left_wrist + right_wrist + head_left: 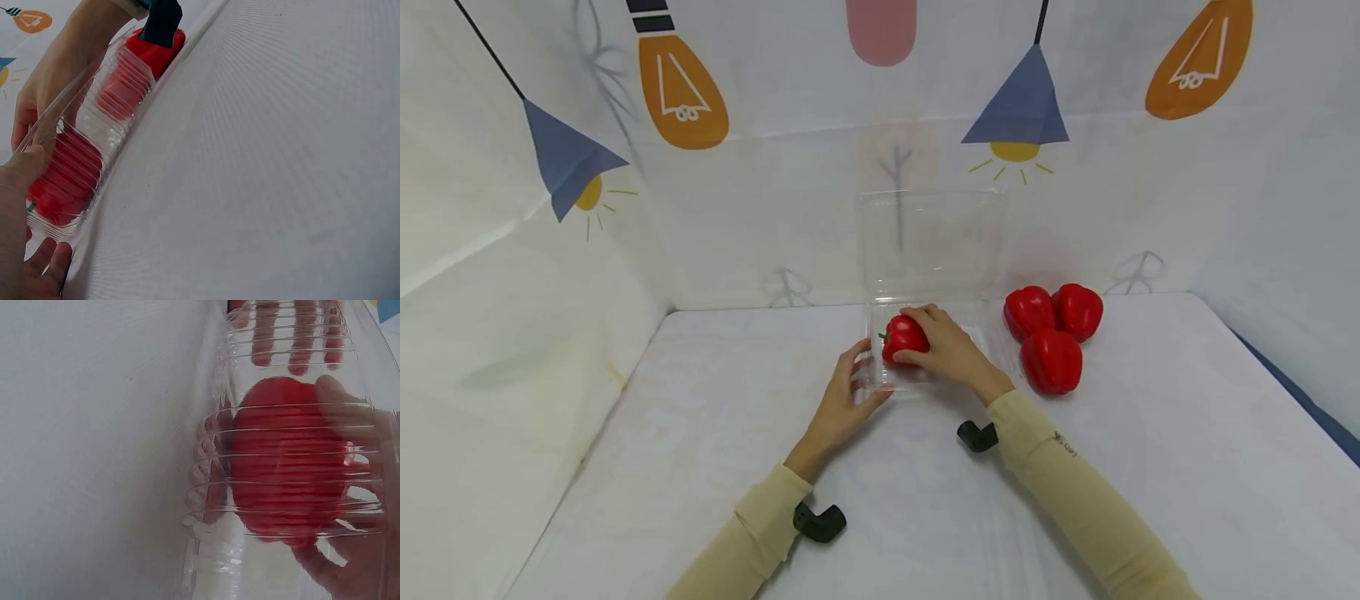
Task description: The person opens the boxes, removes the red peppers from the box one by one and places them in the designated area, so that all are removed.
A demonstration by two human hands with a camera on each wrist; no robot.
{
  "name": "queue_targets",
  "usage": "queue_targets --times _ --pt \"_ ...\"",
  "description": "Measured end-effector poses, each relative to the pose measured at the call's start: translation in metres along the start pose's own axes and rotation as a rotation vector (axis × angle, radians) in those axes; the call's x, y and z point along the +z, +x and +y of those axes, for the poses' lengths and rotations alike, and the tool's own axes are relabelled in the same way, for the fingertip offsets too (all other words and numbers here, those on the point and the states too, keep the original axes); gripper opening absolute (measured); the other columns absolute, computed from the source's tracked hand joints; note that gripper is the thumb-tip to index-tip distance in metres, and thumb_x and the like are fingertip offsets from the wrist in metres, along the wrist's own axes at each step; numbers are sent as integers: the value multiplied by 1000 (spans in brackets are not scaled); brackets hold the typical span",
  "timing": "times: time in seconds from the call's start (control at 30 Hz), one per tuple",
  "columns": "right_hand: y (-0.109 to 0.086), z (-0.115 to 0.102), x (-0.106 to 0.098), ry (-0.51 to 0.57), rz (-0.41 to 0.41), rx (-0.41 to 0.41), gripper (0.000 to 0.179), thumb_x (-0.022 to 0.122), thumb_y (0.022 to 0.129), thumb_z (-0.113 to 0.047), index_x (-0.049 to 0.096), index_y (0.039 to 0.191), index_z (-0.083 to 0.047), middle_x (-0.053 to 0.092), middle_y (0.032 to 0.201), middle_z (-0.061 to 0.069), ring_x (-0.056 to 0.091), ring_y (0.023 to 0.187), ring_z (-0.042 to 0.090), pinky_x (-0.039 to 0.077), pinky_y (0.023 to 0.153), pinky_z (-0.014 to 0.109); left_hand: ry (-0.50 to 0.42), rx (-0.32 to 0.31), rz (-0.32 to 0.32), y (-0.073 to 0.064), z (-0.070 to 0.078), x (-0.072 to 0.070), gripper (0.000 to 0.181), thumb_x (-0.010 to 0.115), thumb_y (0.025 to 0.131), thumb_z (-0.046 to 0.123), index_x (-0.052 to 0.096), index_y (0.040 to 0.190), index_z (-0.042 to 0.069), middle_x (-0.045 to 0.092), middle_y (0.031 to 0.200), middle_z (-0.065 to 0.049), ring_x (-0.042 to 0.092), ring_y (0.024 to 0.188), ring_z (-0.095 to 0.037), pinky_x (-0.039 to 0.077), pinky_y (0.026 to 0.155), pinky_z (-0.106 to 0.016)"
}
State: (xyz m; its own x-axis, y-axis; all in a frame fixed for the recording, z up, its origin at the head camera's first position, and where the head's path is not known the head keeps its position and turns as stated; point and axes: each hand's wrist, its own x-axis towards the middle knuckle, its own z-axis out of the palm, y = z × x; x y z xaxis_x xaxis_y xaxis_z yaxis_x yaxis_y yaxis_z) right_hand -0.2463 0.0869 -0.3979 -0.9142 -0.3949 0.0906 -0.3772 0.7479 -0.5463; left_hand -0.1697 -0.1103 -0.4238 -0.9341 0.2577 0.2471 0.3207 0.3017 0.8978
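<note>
A clear plastic clamshell container point(880, 379) sits near the back of the table with its lid point(932, 242) raised. One red bell pepper point(904, 339) with a green stem lies inside, at the left end. My right hand point(951, 346) reaches into the container and grips this pepper between thumb and fingers. Through the ribbed wall, the right wrist view shows the same pepper point(290, 459) and fingers around it. At the container's left front corner, my left hand point(842, 408) holds it, thumb on the front side and fingers along the left end.
Several more red bell peppers point(1052, 361) stand in a cluster just right of the container. A white printed cloth wall point(775, 217) rises behind the table. Dark wrist-worn pieces point(820, 523) stick out from both sleeves, close above the white tabletop point(722, 392).
</note>
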Motion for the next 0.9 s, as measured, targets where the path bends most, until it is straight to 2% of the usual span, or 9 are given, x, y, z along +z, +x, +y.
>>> queue_targets --times 0.13,0.37,0.43,0.7,0.9 --pt "-2 -1 0 -10 16 0 76 75 78 -41 38 141 -20 46 130 7 47 121 28 53 92 47 10 3 9 0 -3 2 78 71 84 14 25 146 3 32 148 -19 40 133 -41 43 104 -50" --pt "-8 -5 -1 9 66 22 81 78 74 -42 38 141 -21 44 128 7 48 119 28 54 90 47 29 13 38 4 -36 10 80 73 83 22 25 147 16 33 149 -7 42 133 -33 46 102 -46" --pt "-10 -5 -1 18 81 17 80 78 73 -43 40 140 -22 43 126 6 47 119 27 54 90 46 39 21 40 4 -40 10 80 74 83 24 25 147 19 33 149 -4 43 133 -30 47 102 -42" --pt "-16 -2 -5 45 142 9 78 78 73 -41 41 138 -21 44 127 6 48 118 27 55 87 47 43 62 40 4 -41 7 81 73 83 29 25 147 14 34 148 -10 44 132 -31 48 100 -43" --pt "-19 2 -7 27 155 -10 76 78 73 -39 41 137 -20 44 125 7 48 117 27 55 86 47 41 52 47 5 -40 7 82 74 82 29 25 147 14 35 148 -10 44 132 -31 47 101 -43"
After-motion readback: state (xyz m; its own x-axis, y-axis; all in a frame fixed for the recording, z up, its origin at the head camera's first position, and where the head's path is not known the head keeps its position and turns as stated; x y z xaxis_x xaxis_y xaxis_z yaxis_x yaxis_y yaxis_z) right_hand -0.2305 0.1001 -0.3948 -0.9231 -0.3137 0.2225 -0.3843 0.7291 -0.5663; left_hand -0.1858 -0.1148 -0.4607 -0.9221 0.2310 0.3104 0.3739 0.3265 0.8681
